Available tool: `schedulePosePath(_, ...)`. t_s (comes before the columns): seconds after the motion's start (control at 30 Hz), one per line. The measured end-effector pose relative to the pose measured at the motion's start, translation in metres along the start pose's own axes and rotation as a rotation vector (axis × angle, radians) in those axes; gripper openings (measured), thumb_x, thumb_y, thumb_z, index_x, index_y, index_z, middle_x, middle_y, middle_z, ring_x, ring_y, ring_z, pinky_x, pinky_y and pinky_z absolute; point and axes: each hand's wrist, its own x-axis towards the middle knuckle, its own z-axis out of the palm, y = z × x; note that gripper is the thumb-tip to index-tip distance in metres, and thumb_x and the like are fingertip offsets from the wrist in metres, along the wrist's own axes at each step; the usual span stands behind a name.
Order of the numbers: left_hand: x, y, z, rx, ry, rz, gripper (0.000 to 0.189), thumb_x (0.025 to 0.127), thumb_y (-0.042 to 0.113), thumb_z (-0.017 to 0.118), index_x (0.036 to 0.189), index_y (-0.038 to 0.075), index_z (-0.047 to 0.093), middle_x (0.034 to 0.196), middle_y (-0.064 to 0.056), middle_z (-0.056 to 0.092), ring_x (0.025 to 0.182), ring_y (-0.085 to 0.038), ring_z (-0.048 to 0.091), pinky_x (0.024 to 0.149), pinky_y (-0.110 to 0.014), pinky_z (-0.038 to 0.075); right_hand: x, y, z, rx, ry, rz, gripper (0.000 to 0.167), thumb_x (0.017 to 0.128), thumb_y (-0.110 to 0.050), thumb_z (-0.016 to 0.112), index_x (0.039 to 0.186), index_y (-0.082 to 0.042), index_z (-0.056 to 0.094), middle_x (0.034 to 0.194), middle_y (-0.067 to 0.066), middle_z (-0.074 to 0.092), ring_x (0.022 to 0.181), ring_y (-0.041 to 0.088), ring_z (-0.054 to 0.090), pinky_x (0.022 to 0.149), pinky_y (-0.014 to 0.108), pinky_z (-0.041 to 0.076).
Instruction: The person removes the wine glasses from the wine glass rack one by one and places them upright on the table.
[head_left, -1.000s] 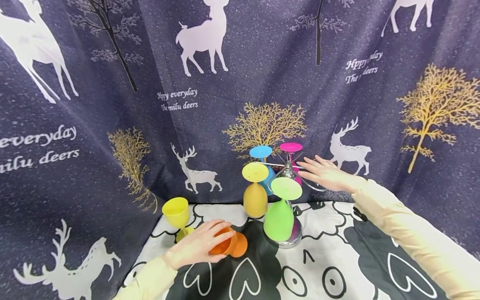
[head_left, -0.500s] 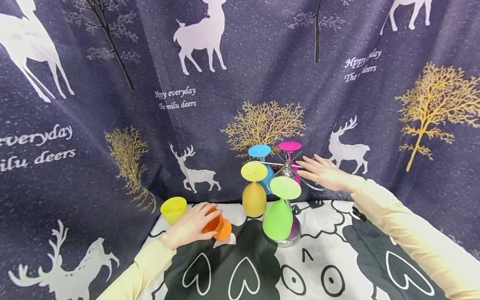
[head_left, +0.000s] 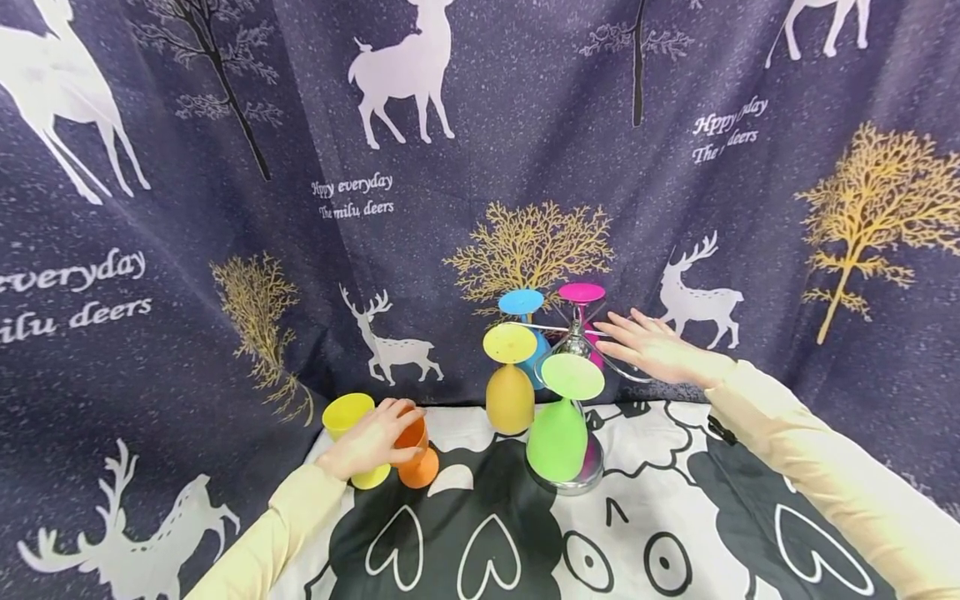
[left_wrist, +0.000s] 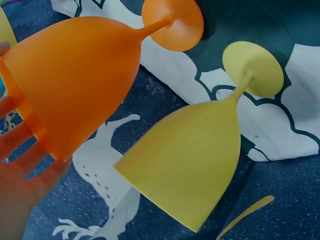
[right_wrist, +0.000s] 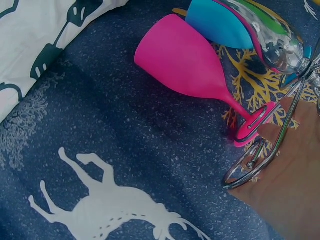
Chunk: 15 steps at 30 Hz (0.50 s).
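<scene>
My left hand (head_left: 371, 437) holds an orange goblet (head_left: 414, 433) by its rim, thumb and fingers spread around the mouth. The goblet is upright, its foot at the cloth. Close beside it stands a yellow goblet (left_wrist: 190, 155), mouth up. My right hand (head_left: 660, 348), fingers straight, lies against the wire arms of a chrome goblet rack (head_left: 576, 333). Upside down around that rack hang a green goblet (head_left: 557, 442), an amber-yellow goblet (head_left: 510, 400), a blue goblet (head_left: 521, 302) and a magenta goblet (right_wrist: 182, 57). A bare wire loop (right_wrist: 245, 172) crosses in front of the right hand.
The rack's round chrome base (head_left: 588, 475) stands on a black-and-white patterned cloth (head_left: 622, 533). Behind and to the left hangs a dark blue curtain (head_left: 525, 158) printed with deer and trees, close behind the rack.
My left hand has carried the orange goblet leftward and back, up beside the yellow goblet, tilting it more upright. My right hand has stayed at the rack.
</scene>
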Motion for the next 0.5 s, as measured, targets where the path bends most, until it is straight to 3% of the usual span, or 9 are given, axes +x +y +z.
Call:
schedulePosePath(0.3,0.0010,-0.0065,0.0009,-0.011,-0.020,-0.043,0.053,0.076,0.036,0.069,0.117,0.004,0.059,0.103,-0.011,0.051,0.091,-0.029,0.047,0.079,-0.040,0.042,0.0031,-0.0005,0.0005,0.112,-0.020,0.129,0.050,0.100,-0.031,0.030,0.140,-0.002,0.030,0.142,0.025,0.020,0.127,0.048,0.006,0.094,0.064,0.007)
schedulePosePath(0.5,0.0022,-0.0084,0.0011,-0.019,-0.052,-0.084,0.052,0.077,0.037,0.068,0.116,0.004,0.058,0.104,-0.010,0.051,0.091,-0.028,0.046,0.079,-0.040,0.042,0.0025,-0.0006,0.0013,0.099,-0.019,0.121,0.048,0.100,-0.028,0.031,0.140,-0.002,0.029,0.142,0.025,0.018,0.126,0.049,0.008,0.094,0.064,0.007)
